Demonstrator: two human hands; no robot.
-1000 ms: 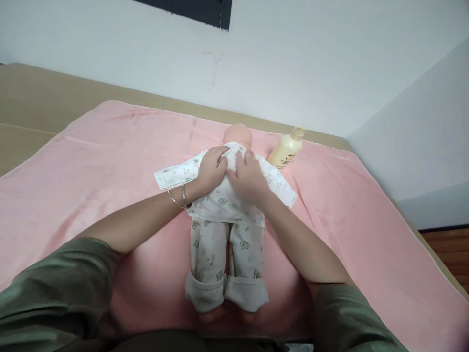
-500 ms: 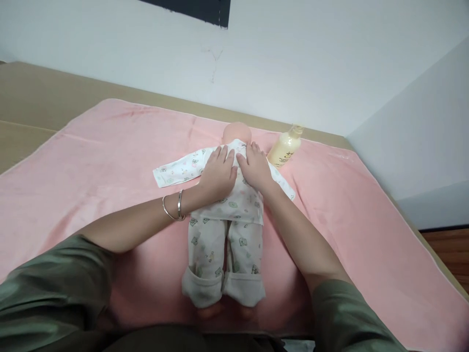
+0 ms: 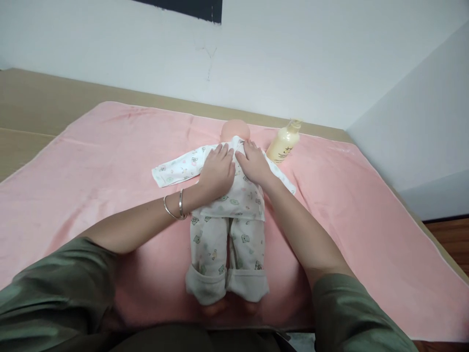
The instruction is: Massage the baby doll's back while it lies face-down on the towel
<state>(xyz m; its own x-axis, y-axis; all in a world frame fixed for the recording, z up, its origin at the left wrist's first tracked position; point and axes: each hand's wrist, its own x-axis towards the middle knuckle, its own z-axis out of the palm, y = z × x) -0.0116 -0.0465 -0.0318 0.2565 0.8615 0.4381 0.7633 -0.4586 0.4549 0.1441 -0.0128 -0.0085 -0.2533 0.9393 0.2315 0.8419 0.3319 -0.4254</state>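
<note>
A baby doll [image 3: 234, 203] in a white patterned top and trousers lies stretched out, its head away from me and its feet toward me. Its face is not visible. My left hand [image 3: 217, 171] rests flat and open on the left side of the upper back. On the right side, by the shoulder, my right hand [image 3: 255, 164] lies open with its fingers pointing toward the head. Both palms press on the cloth, thumbs toward the middle. The trouser cuffs are rolled up above the bare feet.
A pink blanket [image 3: 142, 132] spreads under the doll over a tan surface [image 3: 54, 88]. Beyond the doll's right shoulder stands a pale yellow pump bottle [image 3: 284, 144], tilted in view. A white wall [image 3: 274, 58] rises behind, with a dark panel [image 3: 198, 9] on it.
The view has shifted slightly. Both hands keep about the same place on the doll's upper back, still open and flat.
</note>
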